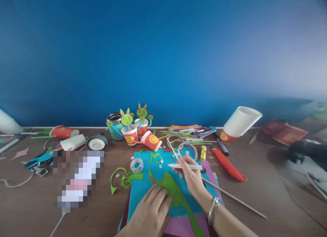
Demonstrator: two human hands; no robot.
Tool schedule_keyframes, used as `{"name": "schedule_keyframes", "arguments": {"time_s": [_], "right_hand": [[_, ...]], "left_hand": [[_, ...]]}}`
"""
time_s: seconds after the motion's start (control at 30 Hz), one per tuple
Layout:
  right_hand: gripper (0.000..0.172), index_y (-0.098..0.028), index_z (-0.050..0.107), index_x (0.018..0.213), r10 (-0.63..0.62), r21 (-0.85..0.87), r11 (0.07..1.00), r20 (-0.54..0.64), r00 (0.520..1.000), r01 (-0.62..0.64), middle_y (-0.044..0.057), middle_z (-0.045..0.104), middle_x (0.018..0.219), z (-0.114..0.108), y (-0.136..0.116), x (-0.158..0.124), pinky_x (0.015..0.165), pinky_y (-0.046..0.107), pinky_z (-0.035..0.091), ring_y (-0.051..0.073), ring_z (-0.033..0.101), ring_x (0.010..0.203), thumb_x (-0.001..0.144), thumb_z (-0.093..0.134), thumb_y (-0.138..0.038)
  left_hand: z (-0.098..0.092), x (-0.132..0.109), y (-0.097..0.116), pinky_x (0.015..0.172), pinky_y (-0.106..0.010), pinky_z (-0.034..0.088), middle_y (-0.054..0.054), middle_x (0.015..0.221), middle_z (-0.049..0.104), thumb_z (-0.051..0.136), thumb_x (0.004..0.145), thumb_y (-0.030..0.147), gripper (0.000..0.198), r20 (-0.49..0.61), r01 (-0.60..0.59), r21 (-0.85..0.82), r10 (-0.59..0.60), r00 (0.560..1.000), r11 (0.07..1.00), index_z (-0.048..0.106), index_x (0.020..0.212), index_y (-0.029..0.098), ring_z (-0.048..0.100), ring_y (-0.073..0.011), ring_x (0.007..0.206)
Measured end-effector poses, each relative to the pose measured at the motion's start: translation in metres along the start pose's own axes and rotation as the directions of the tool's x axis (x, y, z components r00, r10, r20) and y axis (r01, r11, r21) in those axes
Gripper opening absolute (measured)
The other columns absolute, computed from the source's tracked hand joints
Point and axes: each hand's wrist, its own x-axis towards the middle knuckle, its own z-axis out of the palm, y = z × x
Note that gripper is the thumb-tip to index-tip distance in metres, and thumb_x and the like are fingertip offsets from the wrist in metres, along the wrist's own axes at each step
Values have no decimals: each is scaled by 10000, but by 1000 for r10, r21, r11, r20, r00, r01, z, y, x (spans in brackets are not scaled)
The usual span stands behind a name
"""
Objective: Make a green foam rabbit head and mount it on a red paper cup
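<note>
My left hand (152,206) lies flat with its fingers stretched over a green paper cutout (168,184), which has circles drawn on it. The cutout rests on blue paper (139,196), and a long green strip runs from it toward the front edge. In my right hand (190,175) a white marker (184,166) is gripped, its reddish tip pointing left above the cutout. A roll of clear tape (137,165) sits at the blue paper's upper left. Curled green scraps (125,179) lie left of it.
Red paper cups (129,135) with green paper animal heads stand behind, beside a teal flask (113,128). Several sticks and pens (189,131) are piled at the wall. A wooden stick (237,199), a red pouch (228,164) and a yellow glue stick (203,153) lie right; a blurred-out object (79,182) lies left.
</note>
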Motion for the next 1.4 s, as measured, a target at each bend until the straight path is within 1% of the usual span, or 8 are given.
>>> {"name": "schedule_keyframes", "arguments": {"time_s": [0.23, 0.33, 0.57, 0.77, 0.97, 1.07, 1.23, 1.4], "right_hand": [[326, -209, 464, 571, 31, 22, 999, -44, 999, -30, -24, 576, 457, -2, 0, 2, 362, 204, 282, 96, 451, 384, 759, 606, -434], [318, -208, 468, 575, 32, 23, 999, -44, 999, -31, -23, 573, 454, -1, 0, 3, 364, 202, 286, 100, 461, 394, 764, 604, -425], [336, -202, 467, 588, 37, 9, 999, -28, 999, -37, -22, 588, 469, -1, -1, 2, 350, 190, 281, 83, 441, 374, 757, 600, -460], [325, -185, 533, 648, 65, -22, 998, 121, 991, -63, -8, 598, 540, 0, 1, -1, 372, 183, 345, 102, 503, 447, 783, 567, -478], [315, -190, 550, 697, 135, -114, 988, 254, 958, -109, 2, 594, 632, 3, -1, -5, 489, 216, 460, 134, 561, 573, 788, 556, -491], [317, -192, 543, 715, 161, -109, 985, 273, 948, -136, -7, 577, 661, 5, -3, -7, 564, 234, 494, 131, 564, 599, 766, 578, -503], [302, -189, 556, 756, 156, -104, 986, 260, 953, -133, -6, 569, 687, 5, -3, -9, 611, 250, 502, 142, 572, 667, 778, 566, -491], [325, -185, 492, 626, 156, -187, 976, 256, 954, -110, -27, 577, 512, 2, -3, -9, 430, 203, 396, 113, 530, 465, 764, 576, -467]], "left_hand": [[-12, 2, -7, 781, -404, 482, -100, 964, 583, 321, 821, 30, 312, -159, 281, -176, -309, 938, 944, 499, 1046, 153, 553, -221, 895], [-16, 3, -11, 769, -406, 464, -85, 931, 571, 304, 802, 2, 339, -145, 308, -218, -343, 928, 926, 510, 1013, 170, 534, -216, 865], [-11, 3, -2, 824, -404, 459, -68, 926, 609, 454, 781, 109, 233, 48, 69, -197, -60, 997, 978, 585, 962, 176, 543, -221, 867], [-9, 3, -6, 977, -435, 406, -71, 1160, 601, 453, 851, 174, 288, 69, 63, -51, -59, 996, 997, 541, 1126, 184, 514, -227, 1109], [-11, 3, -6, 897, -429, 465, -115, 1201, 550, 436, 846, 147, 319, 9, 157, 27, -158, 987, 987, 526, 1153, 157, 501, -257, 1105], [-3, 1, 2, 808, -359, 494, -81, 1021, 618, 466, 842, 191, 316, 30, 60, -20, -60, 998, 998, 529, 1150, 156, 564, -220, 928], [20, -4, 6, 864, -343, 430, -45, 1067, 624, 481, 842, 455, 420, -61, -97, 65, 101, 993, 993, 526, 1148, 171, 547, -206, 943], [31, -7, 5, 876, -322, 375, -43, 1031, 644, 439, 850, 508, 447, -107, -126, 199, 150, 983, 972, 561, 1069, 138, 521, -192, 957]]}}
